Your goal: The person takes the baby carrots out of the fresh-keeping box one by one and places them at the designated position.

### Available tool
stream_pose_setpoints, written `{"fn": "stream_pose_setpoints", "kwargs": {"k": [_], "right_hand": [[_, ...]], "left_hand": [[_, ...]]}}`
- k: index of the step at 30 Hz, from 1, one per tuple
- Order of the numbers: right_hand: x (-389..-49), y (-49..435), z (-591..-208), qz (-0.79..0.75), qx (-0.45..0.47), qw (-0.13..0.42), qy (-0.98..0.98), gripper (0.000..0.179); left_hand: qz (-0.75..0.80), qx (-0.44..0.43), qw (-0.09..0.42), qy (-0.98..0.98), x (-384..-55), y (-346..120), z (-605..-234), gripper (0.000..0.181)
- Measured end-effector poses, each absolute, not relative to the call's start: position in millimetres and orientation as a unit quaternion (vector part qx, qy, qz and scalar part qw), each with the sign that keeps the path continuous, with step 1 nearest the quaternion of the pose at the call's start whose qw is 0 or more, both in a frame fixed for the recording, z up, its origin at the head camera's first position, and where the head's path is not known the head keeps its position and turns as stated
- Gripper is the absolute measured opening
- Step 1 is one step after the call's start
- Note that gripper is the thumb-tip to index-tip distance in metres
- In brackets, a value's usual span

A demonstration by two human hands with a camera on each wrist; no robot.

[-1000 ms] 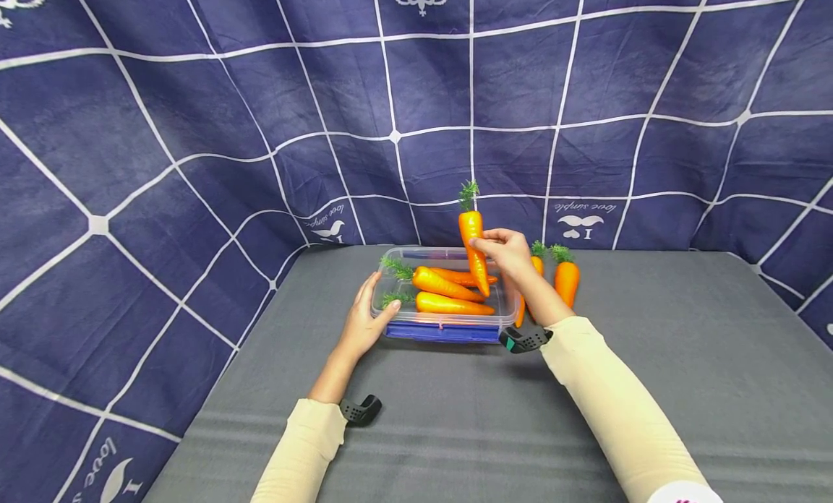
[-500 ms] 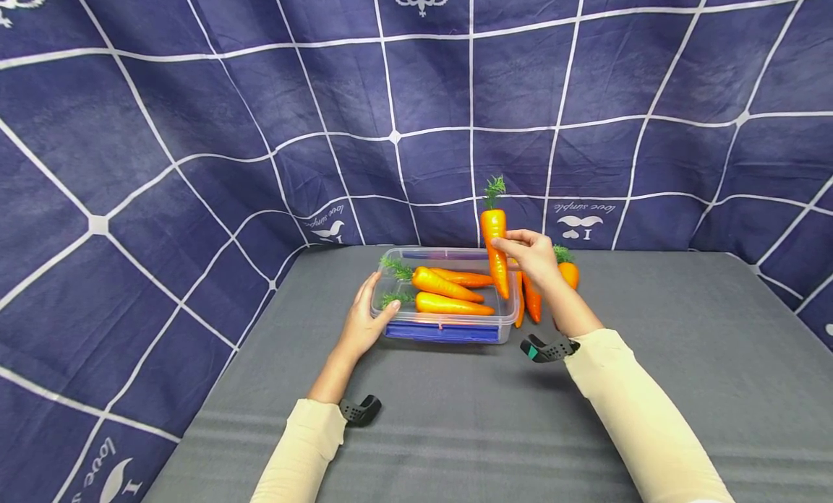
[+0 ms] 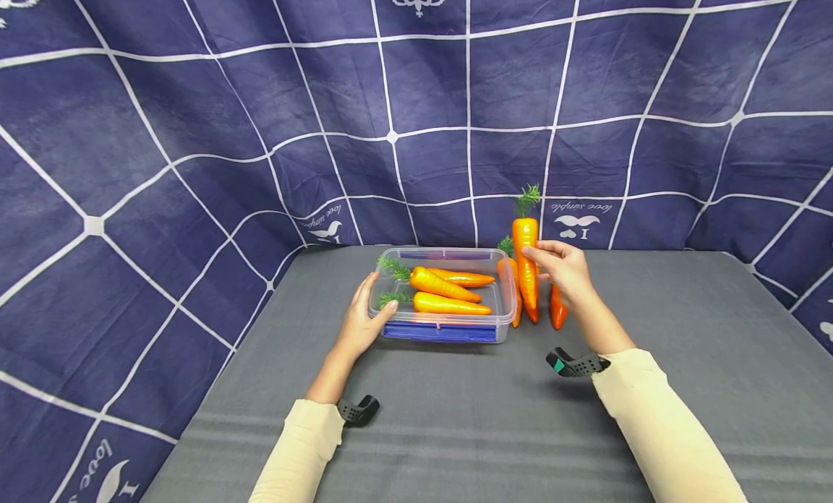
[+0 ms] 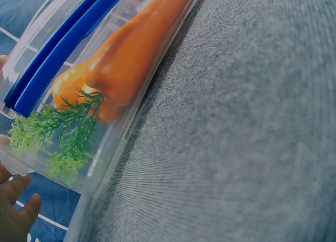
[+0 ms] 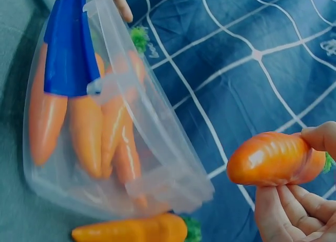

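Orange carrot moved right of box.

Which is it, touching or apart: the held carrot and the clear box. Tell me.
Apart: the right wrist view shows blue cloth between the held carrot and the clear box.

Held carrot: glossy orange, near upright, green tuft at 12 o'clock; pinched by the right hand.
Container: clear plastic, blue latch facing 6 o'clock; left hand at its 9 o'clock end.
Inner carrots: three in head view, tips toward 3 to 4 o'clock.
Loose carrots: beyond the container's 3 o'clock side, partly hidden.
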State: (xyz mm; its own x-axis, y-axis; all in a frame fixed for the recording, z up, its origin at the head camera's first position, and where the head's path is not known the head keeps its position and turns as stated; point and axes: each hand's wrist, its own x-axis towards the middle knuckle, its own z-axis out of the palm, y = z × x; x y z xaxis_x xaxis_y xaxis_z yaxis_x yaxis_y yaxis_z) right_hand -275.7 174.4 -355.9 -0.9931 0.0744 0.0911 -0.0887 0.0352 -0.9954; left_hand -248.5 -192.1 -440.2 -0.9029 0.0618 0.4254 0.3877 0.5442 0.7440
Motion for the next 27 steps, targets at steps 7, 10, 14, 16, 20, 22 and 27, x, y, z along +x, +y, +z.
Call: {"fn": "stream_pose_setpoints", "kwargs": {"k": [7,10,14,16,20,22,27], "right_hand": [[-270.3,196.9,-366.8,0.727,-0.012,0.061,-0.684,0.014],[-269.2,207.4,-371.3,0.737,-0.02,0.057,-0.673,0.008],[-268.0,221.2,-376.9,0.751,-0.033,0.055,-0.657,0.015],[-267.4,227.5,-380.2,0.756,-0.041,0.057,-0.65,0.017],[-266.6,239.0,-388.0,0.767,-0.054,0.052,-0.637,0.011],[-266.3,244.4,-392.3,0.772,-0.064,0.05,-0.631,0.007],[-266.2,254.7,-405.0,0.745,-0.092,0.059,-0.659,0.01]], "left_hand": [[-0.456,-0.132,0.182,-0.861,-249.8,-193.1,-441.6,0.071],[-0.457,-0.134,0.18,-0.861,-249.7,-192.8,-441.4,0.072],[-0.458,-0.134,0.18,-0.86,-249.2,-192.6,-440.5,0.072],[-0.457,-0.132,0.18,-0.861,-248.8,-192.5,-439.8,0.072],[-0.458,-0.129,0.177,-0.862,-248.4,-192.5,-438.7,0.072],[-0.458,-0.127,0.174,-0.862,-248.5,-192.6,-438.7,0.072],[-0.457,-0.128,0.173,-0.863,-249.3,-192.8,-439.2,0.072]]}}
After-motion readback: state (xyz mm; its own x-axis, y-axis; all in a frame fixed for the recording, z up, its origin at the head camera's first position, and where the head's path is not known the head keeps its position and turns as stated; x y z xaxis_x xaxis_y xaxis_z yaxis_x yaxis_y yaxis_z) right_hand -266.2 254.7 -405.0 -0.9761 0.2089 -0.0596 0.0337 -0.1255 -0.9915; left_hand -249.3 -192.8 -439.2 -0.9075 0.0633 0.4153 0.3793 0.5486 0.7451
